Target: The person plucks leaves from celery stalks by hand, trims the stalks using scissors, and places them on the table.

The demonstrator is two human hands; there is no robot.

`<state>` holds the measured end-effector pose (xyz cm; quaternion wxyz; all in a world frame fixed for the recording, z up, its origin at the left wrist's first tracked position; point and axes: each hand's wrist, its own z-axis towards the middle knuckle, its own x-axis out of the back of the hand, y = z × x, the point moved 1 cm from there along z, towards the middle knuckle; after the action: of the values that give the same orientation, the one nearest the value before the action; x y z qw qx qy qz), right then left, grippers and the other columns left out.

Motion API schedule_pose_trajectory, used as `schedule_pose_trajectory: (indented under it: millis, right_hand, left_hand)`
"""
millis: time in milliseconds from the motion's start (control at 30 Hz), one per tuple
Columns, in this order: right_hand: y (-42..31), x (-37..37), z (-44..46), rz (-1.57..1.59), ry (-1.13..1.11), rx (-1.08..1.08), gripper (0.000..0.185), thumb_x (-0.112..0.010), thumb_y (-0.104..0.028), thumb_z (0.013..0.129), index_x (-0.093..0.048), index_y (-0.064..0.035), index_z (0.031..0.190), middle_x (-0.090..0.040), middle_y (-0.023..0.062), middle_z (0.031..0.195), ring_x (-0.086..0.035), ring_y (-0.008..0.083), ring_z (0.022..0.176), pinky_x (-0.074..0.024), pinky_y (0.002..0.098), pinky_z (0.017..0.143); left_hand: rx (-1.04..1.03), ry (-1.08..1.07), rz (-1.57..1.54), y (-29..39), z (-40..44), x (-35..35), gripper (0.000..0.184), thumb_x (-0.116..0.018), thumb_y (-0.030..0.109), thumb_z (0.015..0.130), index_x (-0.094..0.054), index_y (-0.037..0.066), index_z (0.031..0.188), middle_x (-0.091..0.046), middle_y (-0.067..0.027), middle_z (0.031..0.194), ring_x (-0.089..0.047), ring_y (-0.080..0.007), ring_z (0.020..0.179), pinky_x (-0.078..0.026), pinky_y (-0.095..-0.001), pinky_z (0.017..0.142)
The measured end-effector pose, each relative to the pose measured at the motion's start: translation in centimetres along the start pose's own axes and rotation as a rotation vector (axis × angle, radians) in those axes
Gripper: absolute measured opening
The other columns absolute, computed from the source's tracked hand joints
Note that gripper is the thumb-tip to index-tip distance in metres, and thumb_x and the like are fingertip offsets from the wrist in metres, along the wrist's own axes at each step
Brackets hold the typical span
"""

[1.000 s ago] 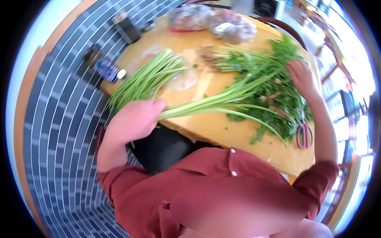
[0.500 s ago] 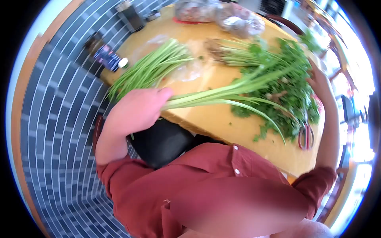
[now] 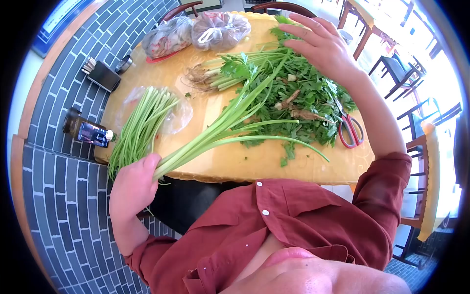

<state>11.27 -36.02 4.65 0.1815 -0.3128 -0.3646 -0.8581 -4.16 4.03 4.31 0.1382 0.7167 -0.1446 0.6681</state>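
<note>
My left hand is closed around the bottom ends of a bunch of long celery stalks at the table's near left edge. The stalks slant up to the right, and their tops lie over a heap of green leaves. My right hand is above the heap's far end, fingers stretched and apart, with no stalk between them. Beside my left hand lies a pile of trimmed celery stalks, partly on a clear plastic bag. Celery with brown roots lies farther back.
Red-handled scissors lie at the heap's right edge. Two filled plastic bags stand at the back, one on a red plate. A dark bottle and a chopstick holder are by the tiled wall.
The view has swung, so the table appears farther left. My right hand has moved from the heap's right side to above its far end. My left hand still grips the celery stalks.
</note>
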Motion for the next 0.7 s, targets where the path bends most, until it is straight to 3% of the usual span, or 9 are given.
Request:
schedule_pose_trajectory:
  millis: [67,200,300,433,567,700]
  right_hand:
    - [1.7,-1.0,-0.7,0.044,-0.043,0.03,0.025,-0.06,-0.008,0.078,-0.058,-0.0119,0.103,-0.052,-0.0006,0.129,-0.041,0.0207,0.126,-0.0357,0.041,0.1]
    - [1.7,-1.5,-1.1,0.448,-0.004,-0.072,0.025,-0.06,-0.016,0.083,-0.058,-0.0125,0.108,-0.057,0.002,0.12,-0.045,0.0218,0.121,-0.0336,0.0404,0.102]
    - [0.5,-0.8,-0.9,0.415,-0.112,0.031,0.03,-0.063,-0.012,0.08,-0.058,-0.0111,0.11,-0.057,0.0053,0.118,-0.046,0.0259,0.118,-0.0362,0.042,0.099]
    - [0.6,-1.3,-1.4,0.322,-0.132,0.096,0.025,-0.062,-0.011,0.078,-0.061,-0.0126,0.104,-0.059,0.0025,0.1,-0.051,0.0228,0.107,-0.0369,0.039,0.097]
    - [1.5,-1.6,-2.2,0.39,-0.036,0.077,0.022,-0.063,-0.009,0.074,-0.061,-0.0098,0.096,-0.057,0.0046,0.094,-0.052,0.0252,0.1,-0.0401,0.0393,0.09]
    - [1.7,-1.4,-2.8,0.402,-0.105,0.019,0.013,-0.059,-0.008,0.08,-0.058,-0.005,0.093,-0.055,0.0092,0.095,-0.052,0.029,0.1,-0.0403,0.0403,0.088]
  left_hand:
    - [-0.007,0.011,0.007,-0.1,-0.3,0.0,0.034,-0.059,0.0,0.07,-0.049,0.005,0.101,-0.059,-0.0169,0.084,-0.059,-0.0361,0.079,-0.046,-0.0442,0.067]
    - [-0.019,0.036,0.022,-0.3,-0.8,0.0,0.034,-0.061,0.0,0.069,-0.047,0.004,0.1,-0.058,-0.0149,0.083,-0.059,-0.0343,0.079,-0.046,-0.0431,0.067]
    - [-0.014,0.025,0.019,-0.3,-0.6,0.0,0.035,-0.061,0.0,0.068,-0.047,0.005,0.1,-0.059,-0.0151,0.084,-0.059,-0.0342,0.08,-0.046,-0.0432,0.067]
    - [-0.005,0.036,0.004,-0.1,-0.6,0.1,0.036,-0.061,0.0,0.067,-0.048,0.005,0.1,-0.059,-0.0155,0.084,-0.059,-0.0344,0.08,-0.046,-0.0433,0.067]
    - [-0.003,0.027,0.001,-1.0,-0.8,-0.5,0.033,-0.059,0.001,0.069,-0.048,0.005,0.099,-0.059,-0.0161,0.083,-0.058,-0.0353,0.079,-0.046,-0.0436,0.066]
    - [0.049,-0.013,-0.015,-1.4,-1.2,-0.4,0.035,-0.059,0.002,0.068,-0.051,0.005,0.102,-0.06,-0.016,0.085,-0.058,-0.0358,0.08,-0.046,-0.0428,0.065]
